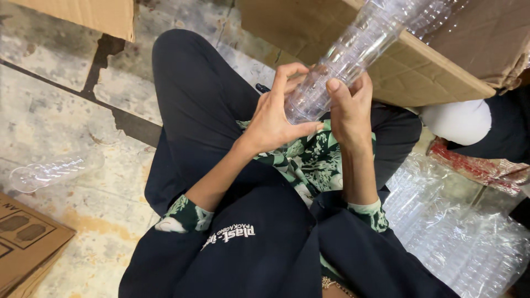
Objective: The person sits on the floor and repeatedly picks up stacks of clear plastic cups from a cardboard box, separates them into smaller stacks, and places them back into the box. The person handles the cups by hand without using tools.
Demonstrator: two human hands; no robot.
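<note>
I had both hands clasped on the stack of clear plastic cups [353, 52], left hand [273, 118] beside right hand [349, 107]. Another cup stack [52, 170] lay on the floor [61, 105], well left of them.

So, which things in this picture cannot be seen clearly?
- Stack of clear cups, head view: top end cut off by the upper edge; cup count blurred.
- Its lower end: covered by left hand and right hand.
- Open cardboard box: inside hidden by its flap.

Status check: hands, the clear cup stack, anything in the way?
Left hand and right hand both grip clear cup stack. Cardboard box close behind.
</note>
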